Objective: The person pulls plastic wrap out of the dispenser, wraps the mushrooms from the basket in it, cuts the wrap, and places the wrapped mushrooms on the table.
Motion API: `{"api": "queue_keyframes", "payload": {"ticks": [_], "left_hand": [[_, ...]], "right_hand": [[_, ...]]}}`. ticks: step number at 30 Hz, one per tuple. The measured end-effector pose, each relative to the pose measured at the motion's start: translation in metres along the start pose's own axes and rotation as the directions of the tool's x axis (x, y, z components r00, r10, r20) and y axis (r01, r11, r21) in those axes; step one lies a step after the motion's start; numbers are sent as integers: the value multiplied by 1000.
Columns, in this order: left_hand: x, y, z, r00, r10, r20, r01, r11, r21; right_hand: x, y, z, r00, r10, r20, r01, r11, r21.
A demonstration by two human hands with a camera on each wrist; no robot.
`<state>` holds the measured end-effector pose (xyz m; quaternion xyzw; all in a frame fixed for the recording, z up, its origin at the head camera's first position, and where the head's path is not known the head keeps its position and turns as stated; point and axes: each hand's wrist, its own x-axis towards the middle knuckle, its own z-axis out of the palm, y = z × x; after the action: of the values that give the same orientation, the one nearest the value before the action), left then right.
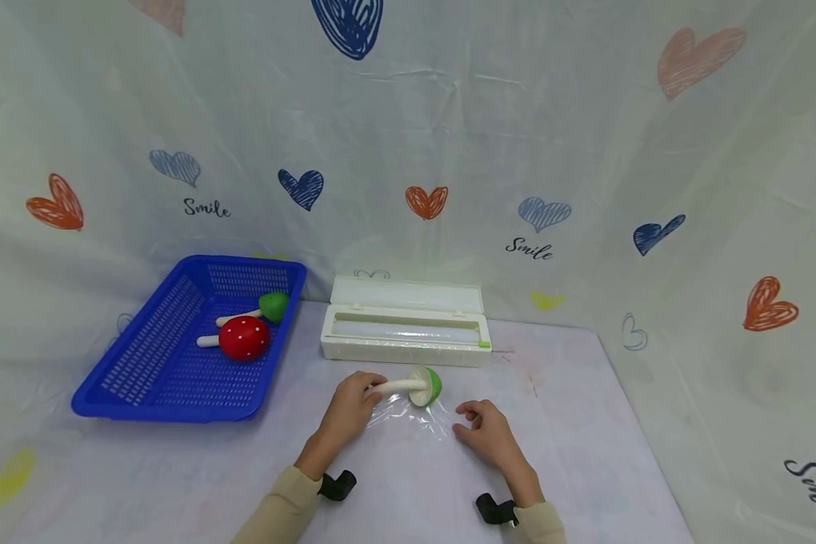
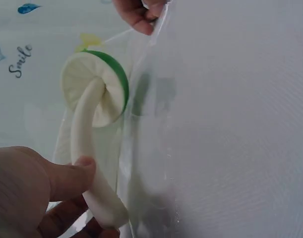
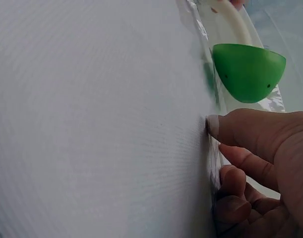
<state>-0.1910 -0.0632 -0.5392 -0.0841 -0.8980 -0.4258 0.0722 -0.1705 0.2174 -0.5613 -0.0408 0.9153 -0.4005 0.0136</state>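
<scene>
A toy mushroom (image 1: 425,387) with a green cap and a long pale stem lies sideways over a clear sheet of cling film (image 1: 408,417). My left hand (image 1: 349,404) holds its stem near the end; the left wrist view shows thumb and fingers round the stem (image 2: 84,124). On the other side of the green cap (image 3: 249,72), my right hand (image 1: 491,437) pinches the film's edge between thumb and fingers, seen in the right wrist view. Behind both hands stands a white cling film dispenser (image 1: 408,353), its lid raised and a roll inside.
At the left, a blue plastic basket (image 1: 163,412) holds a red toy mushroom (image 1: 245,338) with white dots and a green one (image 1: 273,306). A heart-printed cloth (image 1: 585,166) hangs behind the white table (image 1: 571,453).
</scene>
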Motion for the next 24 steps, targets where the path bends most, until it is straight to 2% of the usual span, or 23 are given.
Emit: {"api": "queue_keyframes", "payload": {"ticks": [4, 7, 10, 14, 18, 21, 24], "left_hand": [[-2, -1, 4, 999, -34, 26, 33, 998, 51], [-2, 1, 3, 999, -27, 45, 24, 997, 66], [-3, 2, 2, 998, -10, 65, 3, 993, 116], [-3, 10, 2, 999, 28, 20, -32, 969, 244], [-3, 23, 7, 992, 123, -36, -106, 944, 311], [-4, 31, 14, 987, 158, 2, -152, 942, 300], [-6, 35, 21, 988, 146, 50, -155, 944, 290]], "right_hand": [[-3, -2, -2, 1000, -25, -7, 25, 1000, -6], [-8, -2, -7, 998, -53, -39, 52, 998, -19], [-14, -1, -13, 996, -48, -81, 44, 998, -52], [-18, 2, -21, 997, -32, -66, 24, 993, -118], [-16, 4, -22, 998, -39, -39, 33, 988, -149], [-16, 3, -22, 999, -34, -34, 28, 985, -168], [-17, 0, -23, 998, -54, -31, 47, 979, -200]]}}
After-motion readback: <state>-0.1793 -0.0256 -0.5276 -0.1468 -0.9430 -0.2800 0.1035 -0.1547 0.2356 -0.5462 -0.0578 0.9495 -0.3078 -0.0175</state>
